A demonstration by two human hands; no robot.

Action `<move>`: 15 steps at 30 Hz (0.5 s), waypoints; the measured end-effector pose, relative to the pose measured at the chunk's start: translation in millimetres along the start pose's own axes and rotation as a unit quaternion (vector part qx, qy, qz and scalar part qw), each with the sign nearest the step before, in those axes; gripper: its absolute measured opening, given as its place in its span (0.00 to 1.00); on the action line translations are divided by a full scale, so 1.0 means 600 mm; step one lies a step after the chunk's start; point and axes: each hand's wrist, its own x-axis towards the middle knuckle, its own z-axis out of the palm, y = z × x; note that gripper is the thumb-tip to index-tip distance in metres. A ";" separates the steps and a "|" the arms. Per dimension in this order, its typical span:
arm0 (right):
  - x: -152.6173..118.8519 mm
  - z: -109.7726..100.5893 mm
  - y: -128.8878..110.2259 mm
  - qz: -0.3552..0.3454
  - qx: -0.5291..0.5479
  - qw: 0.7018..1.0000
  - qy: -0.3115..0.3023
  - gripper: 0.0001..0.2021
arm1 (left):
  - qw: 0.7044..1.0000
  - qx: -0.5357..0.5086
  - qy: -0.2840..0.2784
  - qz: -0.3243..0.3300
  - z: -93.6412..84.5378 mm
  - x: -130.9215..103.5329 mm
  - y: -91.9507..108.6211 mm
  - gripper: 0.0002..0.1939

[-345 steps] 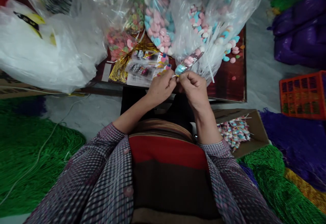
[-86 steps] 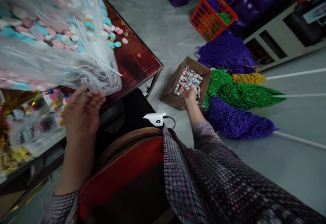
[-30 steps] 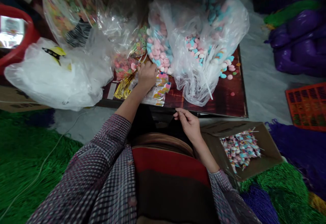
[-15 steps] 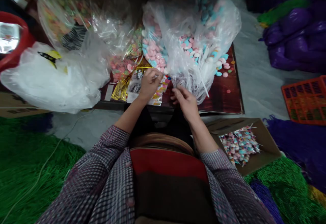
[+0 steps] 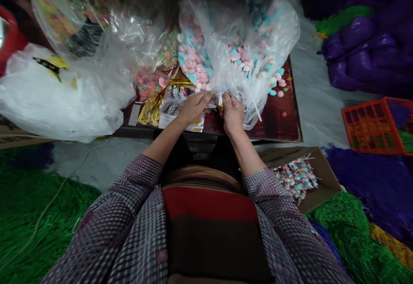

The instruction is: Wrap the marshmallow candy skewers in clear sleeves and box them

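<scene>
— Head view showed both hands at the table edge, right? What were they on?

— Yes. The left hand (image 5: 193, 106) and right hand (image 5: 232, 112) met over a small clear sleeve (image 5: 212, 105), fingertips pinched on it from either side. It hung between them, just above the stack of printed sleeves (image 5: 180, 112) and right against the big bag (image 5: 248, 60) of pastel candies.

— How would it handle?

— Light, thin and limp, I judged, and probably slick. Best taken at its open edge with thumb and forefinger; a loose pinch would let it slide.

— And the pose?

— Both forearms ran forward from the lap and converged, wrists fairly straight, knuckles up, fingers curled down. Each hand looked closed on the sleeve, though the fingertips were too small to see clearly.

— Further out?

— Gold foil (image 5: 151, 108) lay left of the stack, a white bag (image 5: 54, 99) beyond it. A box (image 5: 322, 176) of lollipops sat on the floor by the right elbow.
</scene>
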 end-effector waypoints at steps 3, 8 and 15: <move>0.002 0.001 0.002 0.005 -0.009 1.000 -0.016 0.27 | 0.995 -0.090 -0.030 -0.029 -0.002 0.001 0.008 0.36; 0.003 -0.001 -0.002 0.010 -0.024 0.999 -0.043 0.26 | 0.976 -0.204 -0.068 -0.041 -0.010 0.008 0.011 0.34; -0.005 -0.014 -0.033 -0.036 -0.045 0.993 -0.102 0.19 | 0.982 -0.141 -0.123 0.005 -0.025 0.020 0.048 0.31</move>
